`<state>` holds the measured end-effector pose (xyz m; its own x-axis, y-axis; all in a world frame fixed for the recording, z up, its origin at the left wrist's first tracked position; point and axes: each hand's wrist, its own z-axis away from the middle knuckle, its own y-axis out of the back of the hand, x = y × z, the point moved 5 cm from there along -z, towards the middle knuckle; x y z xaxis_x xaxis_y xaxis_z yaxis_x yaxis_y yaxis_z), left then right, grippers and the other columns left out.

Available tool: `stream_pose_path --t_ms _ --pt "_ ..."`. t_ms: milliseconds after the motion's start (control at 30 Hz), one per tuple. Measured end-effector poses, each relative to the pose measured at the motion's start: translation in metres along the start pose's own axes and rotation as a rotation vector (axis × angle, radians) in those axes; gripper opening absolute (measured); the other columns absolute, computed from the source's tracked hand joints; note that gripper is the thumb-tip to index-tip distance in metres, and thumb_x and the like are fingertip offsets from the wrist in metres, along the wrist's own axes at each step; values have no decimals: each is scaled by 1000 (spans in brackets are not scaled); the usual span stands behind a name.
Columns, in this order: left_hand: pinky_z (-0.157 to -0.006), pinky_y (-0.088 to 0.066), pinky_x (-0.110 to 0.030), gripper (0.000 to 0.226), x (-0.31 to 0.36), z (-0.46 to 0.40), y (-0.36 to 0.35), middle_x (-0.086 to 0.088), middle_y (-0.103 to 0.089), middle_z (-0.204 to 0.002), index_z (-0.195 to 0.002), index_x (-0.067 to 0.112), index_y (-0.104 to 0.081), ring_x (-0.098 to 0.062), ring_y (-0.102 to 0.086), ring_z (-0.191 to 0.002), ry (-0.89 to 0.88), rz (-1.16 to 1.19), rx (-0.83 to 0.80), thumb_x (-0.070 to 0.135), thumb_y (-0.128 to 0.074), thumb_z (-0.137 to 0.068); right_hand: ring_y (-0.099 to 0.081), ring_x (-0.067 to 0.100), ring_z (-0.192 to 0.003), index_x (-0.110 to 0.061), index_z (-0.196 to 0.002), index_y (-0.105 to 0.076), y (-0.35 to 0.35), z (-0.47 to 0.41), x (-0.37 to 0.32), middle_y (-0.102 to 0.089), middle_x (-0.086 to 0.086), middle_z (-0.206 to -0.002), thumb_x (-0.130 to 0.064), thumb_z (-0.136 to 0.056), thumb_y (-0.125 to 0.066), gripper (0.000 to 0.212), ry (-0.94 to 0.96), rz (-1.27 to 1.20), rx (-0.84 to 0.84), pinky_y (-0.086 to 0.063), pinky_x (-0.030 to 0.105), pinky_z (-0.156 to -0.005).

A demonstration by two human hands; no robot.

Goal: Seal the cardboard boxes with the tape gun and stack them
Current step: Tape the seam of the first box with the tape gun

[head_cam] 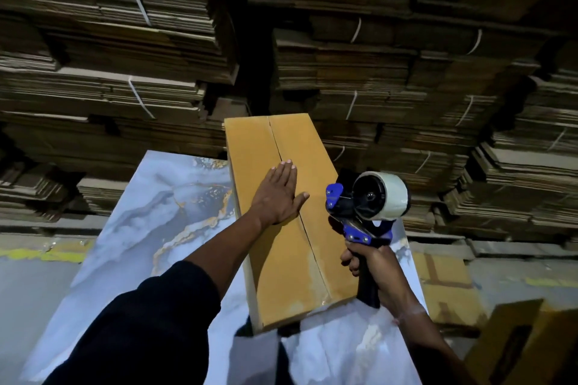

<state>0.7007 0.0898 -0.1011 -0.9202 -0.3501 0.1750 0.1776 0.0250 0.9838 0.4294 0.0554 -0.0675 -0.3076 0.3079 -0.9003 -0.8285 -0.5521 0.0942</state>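
A long cardboard box (283,209) lies on a marble-patterned table top (150,206), its far end reaching past the table's far edge. Its two top flaps meet along a centre seam (291,191) that runs the length of the box; near the close end the seam looks glossy, as if taped, though this is hard to tell.

The left hand (278,194) lies flat on the box top, palm down, fingers straight and together, thumb spread to the right and crossing the seam. A dark sleeve (150,322) covers the forearm.

The right hand (373,266) curls its fingers round the black handle of a blue tape gun (359,212), held upright just beside the box's right edge and above the table. A roll of clear tape (384,194) sits on its spool.

Behind the table rise strapped bundles of flattened cardboard (391,72). Another cardboard box (519,341) stands at the lower right, on the floor.
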Motion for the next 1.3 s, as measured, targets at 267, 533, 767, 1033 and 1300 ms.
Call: stream_pose_path --t_ms 267,533,767,1033,1300 --pt "-130 0 -44 87 -33 -56 7 -16 8 -172 -164 4 3 -28 9 -160 -12 -33 0 67 -5 -104 -47 23 -55 4 -78 -67 -20 -42 -30 -59 11 -57 -8 -96 -68 21 -31 17 -18 -39 31 -56" --pt "-129 2 -45 91 -39 -67 -3 -15 12 -171 -163 5 6 -26 14 -159 -27 -33 16 71 -3 -101 -49 22 -56 -3 -79 -68 -68 -132 -91 -60 7 -60 -13 -91 -69 16 -26 -131 -70 -42 36 -62" --pt "-130 4 -43 88 -66 -96 6 -13 12 -172 -164 7 6 -24 14 -159 39 -15 45 69 -4 -102 -52 23 -60 -5 -80 -71 -75 -159 -83 -63 13 -66 -11 -89 -71 11 25 -106 -36 -45 42 -71" --pt "-130 1 -44 88 -109 -162 26 -16 9 -172 -163 3 5 -28 11 -160 172 -33 52 67 -5 -103 -55 27 -67 -4 -73 -70 -73 -162 -75 -62 15 -64 -8 -89 -72 17 26 -139 23 -45 44 -75" --pt "-129 -2 -51 91 -127 -198 36 -18 -14 -171 -164 3 -7 -35 -6 -159 270 -40 99 70 -6 -102 -53 24 -61 -4 -80 -73 -73 -164 -71 -62 16 -67 -6 -86 -73 7 15 -214 33 -43 43 -73"
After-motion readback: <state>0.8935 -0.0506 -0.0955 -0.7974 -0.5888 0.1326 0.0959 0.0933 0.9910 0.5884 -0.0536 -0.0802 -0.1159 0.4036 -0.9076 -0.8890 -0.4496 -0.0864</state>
